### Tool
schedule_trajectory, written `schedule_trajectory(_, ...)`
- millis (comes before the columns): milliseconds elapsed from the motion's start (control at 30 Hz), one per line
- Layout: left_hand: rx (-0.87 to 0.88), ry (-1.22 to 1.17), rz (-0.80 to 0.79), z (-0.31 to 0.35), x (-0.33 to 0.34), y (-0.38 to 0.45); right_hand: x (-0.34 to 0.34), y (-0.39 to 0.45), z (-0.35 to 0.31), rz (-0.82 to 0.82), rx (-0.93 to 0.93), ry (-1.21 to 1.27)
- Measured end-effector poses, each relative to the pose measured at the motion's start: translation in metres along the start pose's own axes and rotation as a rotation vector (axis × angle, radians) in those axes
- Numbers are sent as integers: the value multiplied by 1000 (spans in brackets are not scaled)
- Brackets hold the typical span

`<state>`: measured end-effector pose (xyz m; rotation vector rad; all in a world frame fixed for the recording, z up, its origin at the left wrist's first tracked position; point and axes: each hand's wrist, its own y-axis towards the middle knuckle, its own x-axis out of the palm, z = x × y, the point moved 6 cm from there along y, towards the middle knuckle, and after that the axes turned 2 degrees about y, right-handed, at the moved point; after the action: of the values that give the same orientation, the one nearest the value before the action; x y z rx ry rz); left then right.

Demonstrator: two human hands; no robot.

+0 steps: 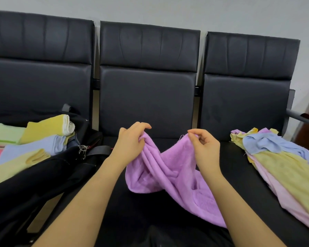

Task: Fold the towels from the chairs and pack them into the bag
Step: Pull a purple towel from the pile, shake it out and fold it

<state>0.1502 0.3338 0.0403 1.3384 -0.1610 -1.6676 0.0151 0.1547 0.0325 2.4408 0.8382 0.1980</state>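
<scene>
meanwhile black bag [43, 175] holds folded towels [34, 139] — open

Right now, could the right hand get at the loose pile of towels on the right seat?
Probably yes: nothing lies between the right hand and the loose pile, but its fingers pinch the purple towel.

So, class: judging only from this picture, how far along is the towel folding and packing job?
Roughly midway. Done: several folded towels already sit in the open black bag on the left chair. In hand: the left hand and right hand each pinch an edge of the purple towel, which hangs twisted and unfolded. Left: a loose pile of unfolded towels on the right chair.
</scene>
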Motion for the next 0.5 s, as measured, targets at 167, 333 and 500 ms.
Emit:
schedule_trajectory(167,-226,-396,-95,-8,14,-12,7,-3,20,-131,105,-34)
schedule_trajectory(333,-329,-608,-178,-3,30,-21,26,-14,33,-335,200,-65)
schedule_trajectory(500,-329,-806,-220,13,34,-21,46,-29,32,-506,148,-104)
